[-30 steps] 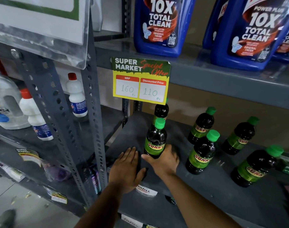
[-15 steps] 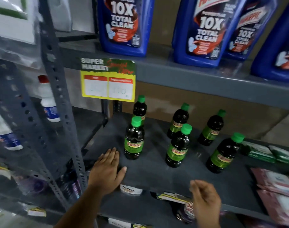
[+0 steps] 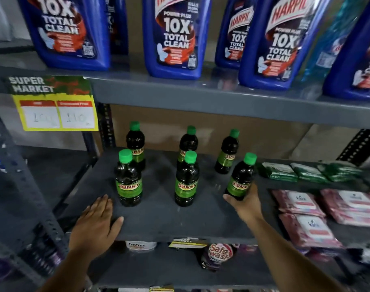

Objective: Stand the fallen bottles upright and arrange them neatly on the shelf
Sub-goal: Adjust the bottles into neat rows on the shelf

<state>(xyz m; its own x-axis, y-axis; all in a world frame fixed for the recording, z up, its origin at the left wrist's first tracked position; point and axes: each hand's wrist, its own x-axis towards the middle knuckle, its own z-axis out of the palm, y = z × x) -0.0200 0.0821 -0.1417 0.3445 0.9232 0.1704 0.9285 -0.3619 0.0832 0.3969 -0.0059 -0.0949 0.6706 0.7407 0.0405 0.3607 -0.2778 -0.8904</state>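
Note:
Several dark bottles with green caps and green "Sunny" labels stand upright on the grey shelf (image 3: 159, 218) in two rows. The front row holds a left bottle (image 3: 128, 180), a middle bottle (image 3: 186, 180) and a right bottle (image 3: 241, 178). Behind them stand three more: back-left bottle (image 3: 135, 142), back-middle bottle (image 3: 188, 140), back-right bottle (image 3: 228, 151). My right hand (image 3: 246, 204) is wrapped around the base of the front right bottle, which leans slightly. My left hand (image 3: 96, 223) lies flat, fingers spread, on the shelf's front left edge, beside the front left bottle without touching it.
Large blue toilet-cleaner bottles (image 3: 173, 36) fill the shelf above. A yellow price tag (image 3: 55, 108) hangs from that shelf at the left. Green packets (image 3: 278, 171) and pink packets (image 3: 302, 209) lie to the right. A perforated grey upright (image 3: 22, 175) stands at the left.
My right hand let go of the front left bottle, swung right and took hold of the front right bottle. The view shifted right. My left hand stayed flat on the shelf edge.

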